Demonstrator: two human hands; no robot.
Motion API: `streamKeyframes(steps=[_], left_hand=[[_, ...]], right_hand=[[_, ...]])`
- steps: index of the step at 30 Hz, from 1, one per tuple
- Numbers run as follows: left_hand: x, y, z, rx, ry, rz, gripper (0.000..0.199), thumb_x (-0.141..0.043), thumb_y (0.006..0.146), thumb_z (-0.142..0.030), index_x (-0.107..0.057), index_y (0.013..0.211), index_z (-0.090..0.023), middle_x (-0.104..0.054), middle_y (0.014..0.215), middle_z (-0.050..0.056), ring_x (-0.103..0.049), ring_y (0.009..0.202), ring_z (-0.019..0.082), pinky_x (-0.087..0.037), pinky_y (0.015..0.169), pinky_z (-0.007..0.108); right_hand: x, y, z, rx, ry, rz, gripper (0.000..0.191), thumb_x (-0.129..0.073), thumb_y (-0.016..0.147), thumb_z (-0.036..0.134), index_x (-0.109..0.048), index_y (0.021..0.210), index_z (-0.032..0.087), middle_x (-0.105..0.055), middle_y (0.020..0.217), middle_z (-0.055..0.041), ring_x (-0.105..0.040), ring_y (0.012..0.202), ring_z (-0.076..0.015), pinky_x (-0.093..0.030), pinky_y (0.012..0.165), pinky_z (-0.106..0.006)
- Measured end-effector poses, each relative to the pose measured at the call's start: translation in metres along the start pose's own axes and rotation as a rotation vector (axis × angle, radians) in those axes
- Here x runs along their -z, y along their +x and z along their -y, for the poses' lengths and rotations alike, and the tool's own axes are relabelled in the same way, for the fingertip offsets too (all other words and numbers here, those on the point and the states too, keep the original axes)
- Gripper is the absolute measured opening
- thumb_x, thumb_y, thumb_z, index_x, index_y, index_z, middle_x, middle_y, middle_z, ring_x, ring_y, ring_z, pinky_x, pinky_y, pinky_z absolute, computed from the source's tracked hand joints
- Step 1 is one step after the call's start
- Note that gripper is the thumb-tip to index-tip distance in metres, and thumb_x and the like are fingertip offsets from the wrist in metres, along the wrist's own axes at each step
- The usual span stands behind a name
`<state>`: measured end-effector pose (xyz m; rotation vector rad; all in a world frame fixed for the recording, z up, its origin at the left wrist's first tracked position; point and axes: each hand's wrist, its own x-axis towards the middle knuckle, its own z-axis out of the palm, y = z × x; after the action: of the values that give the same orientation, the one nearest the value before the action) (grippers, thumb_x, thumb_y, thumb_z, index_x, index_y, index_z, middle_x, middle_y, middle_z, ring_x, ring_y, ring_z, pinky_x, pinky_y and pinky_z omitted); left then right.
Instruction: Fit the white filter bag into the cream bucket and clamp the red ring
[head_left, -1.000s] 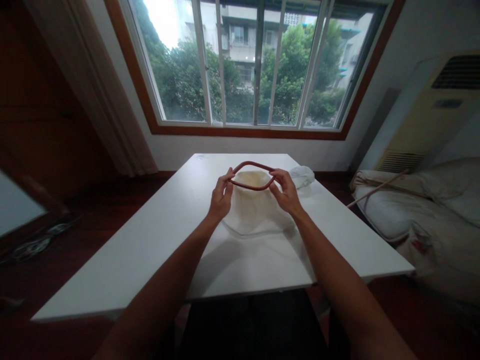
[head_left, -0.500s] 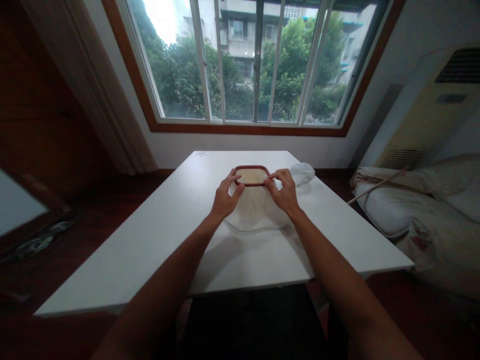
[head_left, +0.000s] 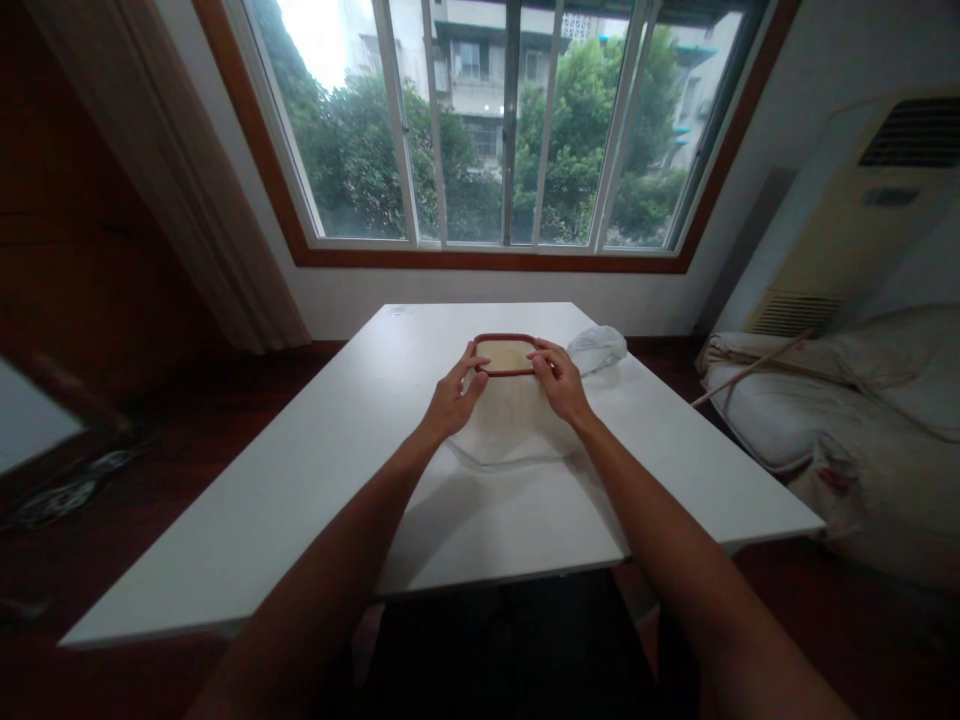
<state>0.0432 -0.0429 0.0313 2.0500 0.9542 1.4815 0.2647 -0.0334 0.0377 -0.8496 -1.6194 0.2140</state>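
Note:
A small rounded rectangular frame [head_left: 507, 374] with a reddish-brown rim is held up over the table, with pale cloth [head_left: 504, 355] inside it. Loose sheer cloth [head_left: 514, 425] hangs below the rim and spreads toward me on the tabletop. My left hand [head_left: 454, 392] grips the left side of the frame, its thumb at the lower corner and fingertips on the cloth. On the right side, my right hand [head_left: 559, 380] holds the rim between thumb and fingers.
A crumpled clear plastic bag [head_left: 598, 348] lies on the white table [head_left: 300, 470], right of my right hand. Beyond the table is a window. Covered furniture [head_left: 787, 400] with a thin stick [head_left: 750, 368] stands at the right.
The fingers of my right hand have shifted along the rim, with the thumb now higher over the cloth. The frame has moved very slightly; the camera view has shifted a little.

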Motion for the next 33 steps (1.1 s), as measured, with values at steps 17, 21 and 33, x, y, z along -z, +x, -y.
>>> streamKeyframes(steps=[17, 21, 33], left_hand=[[0.001, 0.057, -0.011, -0.146, 0.309, -0.029, 0.044, -0.045, 0.095, -0.051, -0.063, 0.119, -0.019, -0.056, 0.139, 0.013, -0.044, 0.137, 0.027, -0.032, 0.116, 0.05], [-0.011, 0.068, -0.002, -0.107, 0.325, 0.106, 0.041, -0.048, 0.092, -0.05, -0.069, 0.113, -0.02, -0.069, 0.12, 0.01, -0.057, 0.124, 0.028, -0.04, 0.111, 0.048], [-0.012, 0.062, -0.01, -0.061, 0.402, 0.088, 0.045, -0.059, 0.085, -0.049, -0.068, 0.118, -0.02, -0.069, 0.121, 0.011, -0.06, 0.119, 0.032, -0.043, 0.108, 0.049]], right_hand=[[0.006, 0.054, -0.015, -0.069, -0.093, 0.271, 0.053, -0.056, 0.088, 0.061, -0.067, 0.121, 0.02, -0.061, 0.133, -0.0132, -0.054, 0.128, -0.027, -0.037, 0.114, -0.049], [-0.004, 0.067, -0.028, -0.037, -0.093, 0.49, 0.045, -0.062, 0.085, 0.057, -0.072, 0.115, 0.024, -0.064, 0.131, -0.0089, -0.051, 0.132, -0.0273, -0.035, 0.116, -0.051], [-0.009, 0.057, -0.027, -0.096, -0.02, 0.414, 0.06, -0.066, 0.081, 0.056, -0.064, 0.128, 0.018, -0.061, 0.135, -0.0125, -0.054, 0.128, -0.0262, -0.037, 0.114, -0.047]])
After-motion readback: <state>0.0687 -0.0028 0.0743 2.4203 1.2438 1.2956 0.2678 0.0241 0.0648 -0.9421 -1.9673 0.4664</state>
